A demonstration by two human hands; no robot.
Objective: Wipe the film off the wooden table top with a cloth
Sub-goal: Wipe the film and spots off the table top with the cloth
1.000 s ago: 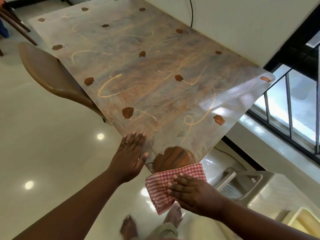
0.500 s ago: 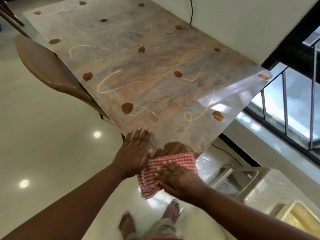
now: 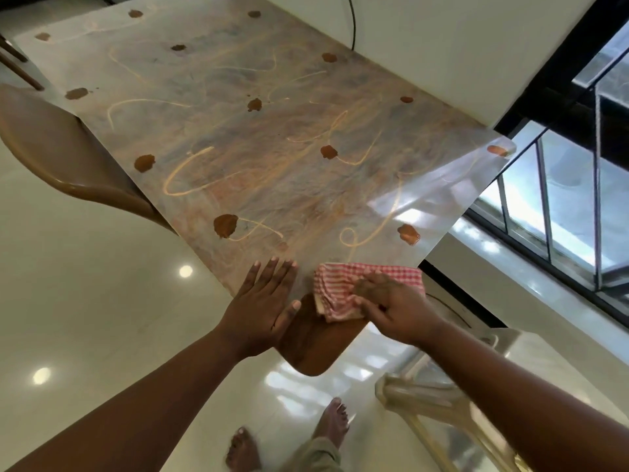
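Wooden table top (image 3: 258,137) runs from the near corner away to the upper left, most of it under a cloudy grey-white film (image 3: 306,185) w/ looping finger-width streaks where warm orange-brown wood shows through. Scattered over it are small dark brown blotches (image 3: 224,225), irregular, roughly oval, glossy. Far right corner catches window glare and looks almost transparent. Near corner (image 3: 316,345) is bare: deep reddish-brown wood, smooth, rounded edge, a clean patch against the hazy rest.

Cloth (image 3: 350,291) is red-and-white gingham, soft woven fabric, bunched and folded into a rough wedge, sitting right at the boundary btwn the clean patch and the film, near the table's near-right edge. Right hand (image 3: 391,308) lies on top of it, fingers spread and slightly bent, pressing it to the surface; fingertips blurred, so whether any fabric is pinched can't be told.

Left hand (image 3: 262,308) is flat on the table just beside the cloth, fingers straight and together, thumb out toward the cloth, holding nothing.

Brown moulded chair (image 3: 68,158) w/ curved smooth back tucks against the left edge. Glossy pale floor tiles (image 3: 85,284) below; bare feet (image 3: 286,437) at bottom. Pale plastic chair (image 3: 459,400) lower right.
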